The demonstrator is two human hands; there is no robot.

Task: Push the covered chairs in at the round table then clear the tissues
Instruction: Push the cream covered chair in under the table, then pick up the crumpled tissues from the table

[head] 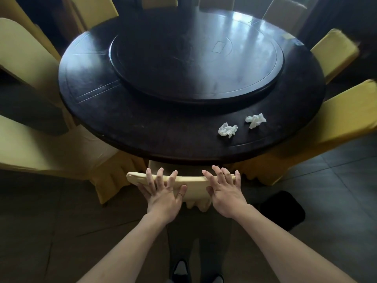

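Both forearms enter from the bottom edge, cut off below the elbows. Between them, dark trouser legs and a pair of dark shoes (196, 272) show on the tiled floor (336, 180); the shoe toes run off the frame.

The left hand (162, 194) and the right hand (225, 190) rest on the top rail of the nearest covered chair (193, 180). Fingers of both hands are spread and mostly straight, draped over the rail, thumbs against the back of the cover; neither hand curls tightly round it. This chair's seat is hidden under the surface edge, and only the rail and a frilled hem are visible.

The round surface (142, 129) is dark wood with a raised turntable (195, 58) at its centre; glare washes out its far right portion. Two crumpled white tissues lie on the near right part of the surface: the near tissue (227, 130) and the far tissue (255, 120), close together but apart, neither touched.

Other yellow-covered chairs (30, 58) ring the surface. Most are cropped by the frame, and the far ones are dim and hard to make out. A black object (283, 209) on the floor at right cannot be identified.
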